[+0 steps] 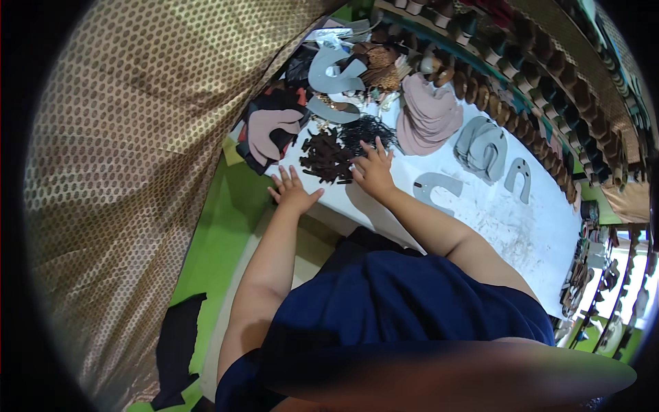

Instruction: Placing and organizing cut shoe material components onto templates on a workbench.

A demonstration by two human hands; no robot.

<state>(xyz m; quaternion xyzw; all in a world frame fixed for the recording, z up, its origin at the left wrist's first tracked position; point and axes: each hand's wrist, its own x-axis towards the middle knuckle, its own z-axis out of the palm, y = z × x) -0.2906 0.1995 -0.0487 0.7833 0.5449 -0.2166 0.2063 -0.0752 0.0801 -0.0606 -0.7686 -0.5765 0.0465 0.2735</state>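
Observation:
My left hand [295, 195] lies with its fingers spread at the near left edge of the white table. Just right of it is a pile of short dark brown strips [325, 156]. On the right side of that pile my right hand [375, 173] reaches in, fingers apart, its fingertips by the strips and a heap of thin black strands [366, 134]. I see nothing held in either hand. Beyond the left hand, a pinkish curved shoe-upper piece [266, 134] rests on dark and red material.
Stacked pink pieces [427, 117], grey curved pieces [480, 150] and a single grey U-shaped piece [439, 189] lie on the white table [508, 226]. Racks of shoes [511, 118] line the far side. A patterned curtain [144, 151] hangs at the left.

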